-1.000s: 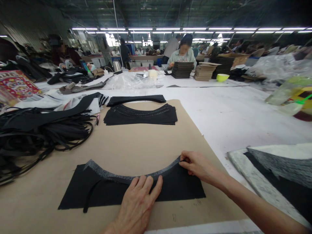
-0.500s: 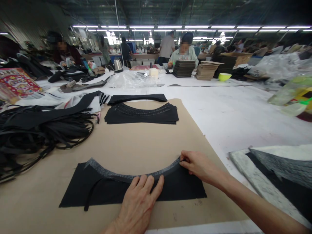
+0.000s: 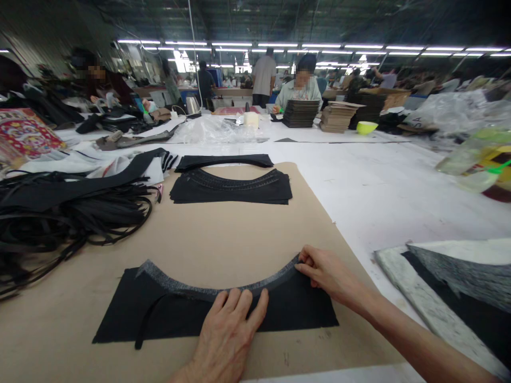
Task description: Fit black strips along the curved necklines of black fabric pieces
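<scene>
A black fabric piece [image 3: 179, 314] with a curved cut-out lies on the brown cardboard sheet [image 3: 239, 234]. A grey strip [image 3: 191, 290] runs along its curved edge. My left hand [image 3: 229, 332] lies flat on the fabric, fingers stretched onto the strip near its middle. My right hand [image 3: 327, 274] pinches the right end of the strip against the fabric. A narrow black strap [image 3: 146, 324] lies loose on the left part of the piece.
A stack of similar black pieces [image 3: 231, 187] lies further back on the cardboard. A tangle of black straps [image 3: 67, 213] fills the left side. Grey and black sheets [image 3: 451, 287] lie at the right. Other people work at far tables with stacked material [image 3: 299, 113].
Hardly anything differs: both hands stay on the strip, with only a small shift of the view.
</scene>
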A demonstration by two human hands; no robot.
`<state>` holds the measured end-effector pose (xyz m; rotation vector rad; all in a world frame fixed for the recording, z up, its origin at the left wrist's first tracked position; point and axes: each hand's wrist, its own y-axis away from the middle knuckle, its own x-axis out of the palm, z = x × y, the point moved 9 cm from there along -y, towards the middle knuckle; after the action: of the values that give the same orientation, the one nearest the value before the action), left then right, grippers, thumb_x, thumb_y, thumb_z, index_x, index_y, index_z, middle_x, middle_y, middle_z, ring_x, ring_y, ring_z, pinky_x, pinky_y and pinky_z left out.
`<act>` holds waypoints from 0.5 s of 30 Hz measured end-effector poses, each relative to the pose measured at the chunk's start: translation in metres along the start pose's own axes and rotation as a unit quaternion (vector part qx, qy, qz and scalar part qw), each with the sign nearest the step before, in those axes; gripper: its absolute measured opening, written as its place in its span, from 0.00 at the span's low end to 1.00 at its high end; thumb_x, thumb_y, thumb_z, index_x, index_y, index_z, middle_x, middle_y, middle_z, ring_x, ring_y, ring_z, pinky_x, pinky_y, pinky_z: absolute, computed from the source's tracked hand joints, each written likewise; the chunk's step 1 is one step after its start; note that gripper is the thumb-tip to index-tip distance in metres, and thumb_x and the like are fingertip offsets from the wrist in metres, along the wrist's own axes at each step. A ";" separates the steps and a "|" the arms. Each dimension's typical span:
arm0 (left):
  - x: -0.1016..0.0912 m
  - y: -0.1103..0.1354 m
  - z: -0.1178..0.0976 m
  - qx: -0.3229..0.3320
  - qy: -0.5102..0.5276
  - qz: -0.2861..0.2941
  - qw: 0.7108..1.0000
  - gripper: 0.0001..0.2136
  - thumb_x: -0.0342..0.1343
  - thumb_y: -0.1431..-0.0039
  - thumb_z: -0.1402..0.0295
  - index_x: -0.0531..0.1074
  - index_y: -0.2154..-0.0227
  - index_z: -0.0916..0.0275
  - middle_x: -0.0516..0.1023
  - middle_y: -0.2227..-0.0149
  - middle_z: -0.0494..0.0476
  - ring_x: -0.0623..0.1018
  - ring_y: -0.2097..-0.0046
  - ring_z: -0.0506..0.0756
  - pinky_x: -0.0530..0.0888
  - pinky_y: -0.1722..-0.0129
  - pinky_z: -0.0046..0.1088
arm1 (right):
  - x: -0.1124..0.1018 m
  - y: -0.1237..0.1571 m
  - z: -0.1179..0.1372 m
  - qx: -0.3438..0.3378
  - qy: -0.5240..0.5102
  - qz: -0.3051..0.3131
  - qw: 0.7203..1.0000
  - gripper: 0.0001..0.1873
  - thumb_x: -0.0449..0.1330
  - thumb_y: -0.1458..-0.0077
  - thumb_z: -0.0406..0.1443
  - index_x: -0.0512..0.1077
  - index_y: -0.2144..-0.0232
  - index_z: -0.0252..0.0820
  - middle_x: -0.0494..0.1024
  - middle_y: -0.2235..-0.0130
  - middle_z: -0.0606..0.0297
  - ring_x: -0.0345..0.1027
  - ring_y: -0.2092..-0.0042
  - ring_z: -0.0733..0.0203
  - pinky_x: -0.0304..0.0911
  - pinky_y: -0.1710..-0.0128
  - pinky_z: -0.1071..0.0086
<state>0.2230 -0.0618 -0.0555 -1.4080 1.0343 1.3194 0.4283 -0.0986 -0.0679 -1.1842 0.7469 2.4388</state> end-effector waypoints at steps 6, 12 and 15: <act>-0.003 0.000 0.000 -0.004 0.000 -0.011 1.000 0.33 0.48 0.47 0.79 0.51 0.37 0.58 0.68 0.58 0.57 0.65 0.58 0.59 0.63 0.57 0.38 | 0.000 0.002 0.001 -0.024 -0.003 -0.008 1.000 0.04 0.51 0.43 0.31 0.62 0.71 0.42 0.70 0.76 0.72 0.63 0.79 0.70 0.53 0.76 0.75; -0.001 0.000 0.000 0.000 -0.007 -0.008 1.000 0.32 0.50 0.45 0.77 0.51 0.37 0.58 0.68 0.57 0.58 0.66 0.57 0.59 0.64 0.57 0.38 | 0.002 -0.004 -0.008 0.008 -0.022 -0.022 0.999 0.04 0.53 0.44 0.34 0.59 0.67 0.44 0.66 0.79 0.76 0.60 0.83 0.71 0.51 0.81 0.76; -0.002 -0.001 0.000 -0.005 -0.007 -0.005 1.000 0.30 0.50 0.44 0.76 0.53 0.38 0.58 0.68 0.57 0.58 0.67 0.58 0.58 0.64 0.57 0.38 | 0.004 -0.004 -0.010 0.006 -0.028 -0.004 1.000 0.05 0.53 0.43 0.36 0.59 0.69 0.44 0.64 0.81 0.77 0.58 0.85 0.71 0.50 0.82 0.76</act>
<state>0.2233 -0.0614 -0.0532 -1.4074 1.0114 1.3281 0.4343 -0.1013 -0.0774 -1.1067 0.7372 2.4473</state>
